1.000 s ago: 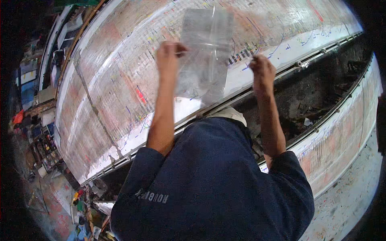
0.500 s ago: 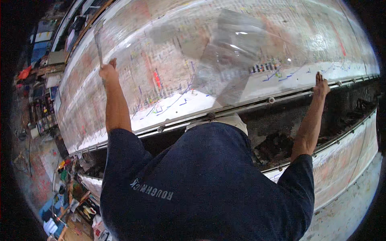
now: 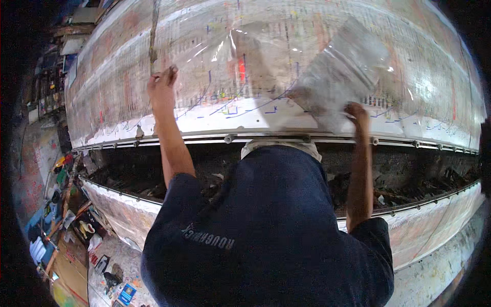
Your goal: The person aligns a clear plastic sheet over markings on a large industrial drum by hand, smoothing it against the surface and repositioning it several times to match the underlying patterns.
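A large pale curved panel (image 3: pixel 194 56), streaked with red and grey and marked with blue pen lines, spreads in front of me. My left hand (image 3: pixel 163 86) is over its left part, fingers pinched at the lower end of a thin grey-brown stick (image 3: pixel 154 30) that points away from me. A crumpled clear plastic sheet (image 3: pixel 353 56) lies over the panel right of the middle, with shiny folds. My right hand (image 3: pixel 359 115) is closed at the sheet's near edge, fingers curled; the exact grip is partly hidden.
Along the panel's near side runs a metal rail (image 3: pixel 409 143) with bolts. Between it and a second curved panel (image 3: pixel 434 220) lies a dark gap (image 3: pixel 404 179) holding debris. Clutter, boards and a blue box (image 3: pixel 127 294) are on the floor at left.
My right hand has come inward from the far right to the plastic sheet, its fingers curling. The sheet has shifted and creased differently. My left hand and the stick appear further right; the view has turned.
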Demonstrator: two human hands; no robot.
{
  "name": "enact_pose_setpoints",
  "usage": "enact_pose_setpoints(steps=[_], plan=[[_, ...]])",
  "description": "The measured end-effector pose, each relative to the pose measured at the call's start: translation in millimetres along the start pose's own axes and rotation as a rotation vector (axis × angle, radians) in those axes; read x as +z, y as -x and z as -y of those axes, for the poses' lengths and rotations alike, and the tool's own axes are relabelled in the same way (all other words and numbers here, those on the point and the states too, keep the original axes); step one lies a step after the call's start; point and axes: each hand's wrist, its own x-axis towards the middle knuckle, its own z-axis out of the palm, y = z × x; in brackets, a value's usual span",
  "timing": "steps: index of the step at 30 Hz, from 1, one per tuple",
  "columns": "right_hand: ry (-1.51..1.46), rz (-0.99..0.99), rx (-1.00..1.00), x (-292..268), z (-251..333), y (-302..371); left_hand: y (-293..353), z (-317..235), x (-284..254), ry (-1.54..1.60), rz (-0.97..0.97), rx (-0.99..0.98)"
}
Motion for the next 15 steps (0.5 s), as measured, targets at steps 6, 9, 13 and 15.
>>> enact_pose_setpoints(steps=[6, 9, 13, 15], plan=[[0.256, 0.956, -0.144, 335, 125, 72, 76, -29, 67, -0.094, 0.127, -0.033], [-0.758, 0.578, -0.065, 414, 178, 73, 94, -37, 71, -0.277, 0.262, 0.237], [-0.3, 0.255, -0.364, 412, 231, 66, 109, -33, 49, -0.105, 0.303, 0.132], [-0.216, 0.242, -0.383, 398, 253, 83, 94, -32, 38, 0.069, 0.309, 0.0]])
